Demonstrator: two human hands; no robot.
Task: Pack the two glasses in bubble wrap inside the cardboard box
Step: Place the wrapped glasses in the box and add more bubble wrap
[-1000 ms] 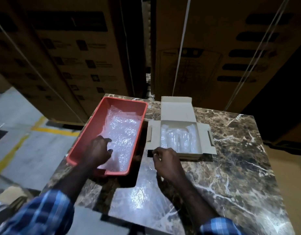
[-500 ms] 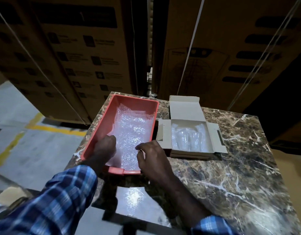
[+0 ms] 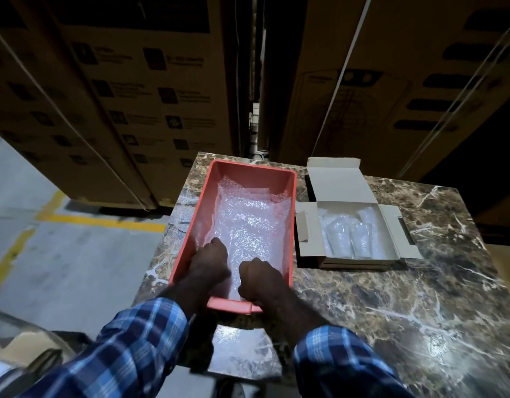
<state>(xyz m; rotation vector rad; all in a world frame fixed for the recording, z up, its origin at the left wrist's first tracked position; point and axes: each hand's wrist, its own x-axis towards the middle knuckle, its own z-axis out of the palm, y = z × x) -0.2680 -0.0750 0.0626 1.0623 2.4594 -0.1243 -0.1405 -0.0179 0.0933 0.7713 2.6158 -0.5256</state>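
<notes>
Both hands are down inside the near end of the red tray [image 3: 190,225], the left hand [image 3: 210,261] and right hand [image 3: 259,278] each curled into the bubble wrap [image 3: 248,222] lining it, gripping the sheet. The sheet runs lengthwise away from the person. Just right of the tray on the marble worktop [image 3: 420,297], the open cardboard box [image 3: 347,185] holds wrapped glasses [image 3: 350,237] side by side, their long axes pointing away too.

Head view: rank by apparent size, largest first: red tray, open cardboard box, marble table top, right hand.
1. Marble table top, by far the largest.
2. Red tray.
3. Open cardboard box, flaps spread; close to the tray and set further back, so that order is unsure.
4. Right hand, smallest, though nearest the camera.
</notes>
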